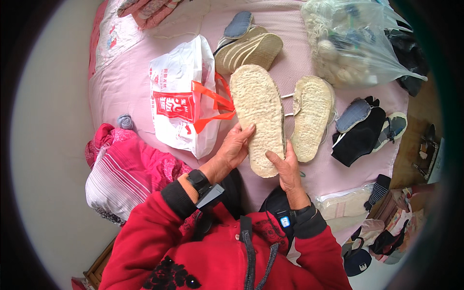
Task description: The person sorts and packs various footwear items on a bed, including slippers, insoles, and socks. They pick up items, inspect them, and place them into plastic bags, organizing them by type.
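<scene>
A cream stitched cloth shoe sole (pixel 258 108) is held up above a pink-covered bed (pixel 145 69). My left hand (pixel 235 146) grips its left edge, thumb on the face. My right hand (pixel 287 166) grips the lower right edge, thumb near its lower end. To the right of it lies a second stitched sole (pixel 312 119) with white cords at its left side. Beyond them rests a pile of soles with white straps (pixel 253 49), topped by a small blue fabric pad (pixel 238 24). What the undersides of both stitched soles look like is hidden.
Left stands a white plastic bag (pixel 177 98) with red handles, near a grey yarn ball (pixel 125 121) and pink cloth (pixel 137 163). A clear bag of yarn (pixel 348 47) is at upper right, above a black knitted item (pixel 362 134) and a blue pad (pixel 353 115).
</scene>
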`<state>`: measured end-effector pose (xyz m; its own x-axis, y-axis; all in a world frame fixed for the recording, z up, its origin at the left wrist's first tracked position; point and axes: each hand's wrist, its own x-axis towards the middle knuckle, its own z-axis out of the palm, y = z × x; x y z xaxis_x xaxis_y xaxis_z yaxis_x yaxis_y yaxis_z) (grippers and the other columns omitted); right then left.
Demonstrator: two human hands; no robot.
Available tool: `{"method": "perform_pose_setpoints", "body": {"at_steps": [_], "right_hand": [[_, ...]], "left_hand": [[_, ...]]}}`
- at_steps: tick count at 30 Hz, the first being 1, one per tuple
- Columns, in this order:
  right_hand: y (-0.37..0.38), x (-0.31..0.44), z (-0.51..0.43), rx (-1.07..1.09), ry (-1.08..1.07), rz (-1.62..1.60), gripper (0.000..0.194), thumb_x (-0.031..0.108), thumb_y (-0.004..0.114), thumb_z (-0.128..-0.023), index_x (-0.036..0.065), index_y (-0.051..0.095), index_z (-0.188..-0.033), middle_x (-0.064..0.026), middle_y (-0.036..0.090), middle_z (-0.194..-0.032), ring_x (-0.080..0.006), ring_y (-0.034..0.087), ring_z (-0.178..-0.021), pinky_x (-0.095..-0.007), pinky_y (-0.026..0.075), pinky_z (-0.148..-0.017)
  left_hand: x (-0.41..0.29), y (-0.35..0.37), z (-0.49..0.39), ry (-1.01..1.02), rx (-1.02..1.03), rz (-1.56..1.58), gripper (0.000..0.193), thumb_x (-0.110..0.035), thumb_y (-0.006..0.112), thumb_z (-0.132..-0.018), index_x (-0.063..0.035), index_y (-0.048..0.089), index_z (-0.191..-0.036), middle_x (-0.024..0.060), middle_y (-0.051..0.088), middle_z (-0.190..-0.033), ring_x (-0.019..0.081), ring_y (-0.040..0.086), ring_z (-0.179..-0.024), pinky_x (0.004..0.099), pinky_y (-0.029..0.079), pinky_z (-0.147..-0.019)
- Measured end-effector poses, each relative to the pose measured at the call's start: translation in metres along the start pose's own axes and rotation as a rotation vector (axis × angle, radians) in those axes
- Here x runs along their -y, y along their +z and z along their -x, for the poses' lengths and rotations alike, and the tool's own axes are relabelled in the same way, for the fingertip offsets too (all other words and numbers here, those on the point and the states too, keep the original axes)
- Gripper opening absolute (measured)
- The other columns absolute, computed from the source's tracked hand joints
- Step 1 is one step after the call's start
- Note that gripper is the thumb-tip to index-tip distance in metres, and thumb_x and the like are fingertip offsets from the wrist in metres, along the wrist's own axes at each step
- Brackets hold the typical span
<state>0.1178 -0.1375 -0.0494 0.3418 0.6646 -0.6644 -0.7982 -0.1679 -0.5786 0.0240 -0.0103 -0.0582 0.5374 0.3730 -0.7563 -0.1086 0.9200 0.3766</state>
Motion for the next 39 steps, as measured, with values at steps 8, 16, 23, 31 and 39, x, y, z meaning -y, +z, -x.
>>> {"method": "perform_pose_setpoints", "body": {"at_steps": [8,16,23,31,39], "right_hand": [[-0.013,0.006,-0.013,-0.133,-0.121,-0.103,0.046,-0.002,0.062,-0.074,0.0,0.044,-0.116,-0.0088,0.058,-0.102,-0.0148,0.057,-0.089,-0.0273,0.047,-0.079],[-0.037,0.016,-0.009,-0.15,-0.129,0.034,0.049,0.0,0.064,-0.072,-0.003,0.044,-0.117,-0.0079,0.058,-0.102,-0.0132,0.057,-0.088,-0.0251,0.046,-0.079],[-0.021,0.017,-0.007,-0.015,-0.065,0.077,0.05,0.002,0.064,-0.072,-0.004,0.045,-0.118,-0.0078,0.059,-0.101,-0.0124,0.056,-0.088,-0.0246,0.045,-0.078],[0.029,0.031,-0.036,0.25,-0.098,0.418,0.052,0.012,0.065,-0.07,-0.002,0.048,-0.116,-0.0088,0.06,-0.098,-0.0124,0.056,-0.088,-0.0259,0.044,-0.079],[0.095,0.026,-0.095,0.587,-0.206,0.739,0.046,0.017,0.066,-0.064,0.001,0.055,-0.107,-0.0111,0.062,-0.091,-0.0174,0.059,-0.082,-0.0295,0.045,-0.076]], "left_hand": [[-0.049,0.006,0.024,0.251,0.015,-0.917,0.047,-0.013,0.065,-0.076,-0.0049,0.045,-0.118,0.0094,0.052,-0.115,0.019,0.05,-0.103,0.0302,0.043,-0.084],[-0.101,-0.029,0.018,0.943,-0.322,-2.409,0.069,-0.003,0.062,-0.065,-0.0178,0.039,-0.128,0.0162,0.027,-0.135,0.0345,0.032,-0.12,0.0411,0.029,-0.098],[-0.151,-0.075,0.031,0.87,-0.407,-0.862,0.053,0.003,0.055,-0.078,-0.0058,0.036,-0.127,0.0075,0.053,-0.107,0.0145,0.055,-0.088,0.023,0.045,-0.073],[-0.179,-0.071,0.063,0.718,-0.406,-0.426,0.024,-0.009,0.056,-0.085,-0.0047,0.054,-0.109,0.0019,0.058,-0.101,0.0098,0.055,-0.089,0.0239,0.046,-0.075],[-0.181,-0.066,0.082,0.645,-0.361,-0.382,0.023,-0.012,0.053,-0.087,-0.0048,0.053,-0.108,0.0018,0.058,-0.1,0.0102,0.056,-0.088,0.0248,0.047,-0.074]]}}
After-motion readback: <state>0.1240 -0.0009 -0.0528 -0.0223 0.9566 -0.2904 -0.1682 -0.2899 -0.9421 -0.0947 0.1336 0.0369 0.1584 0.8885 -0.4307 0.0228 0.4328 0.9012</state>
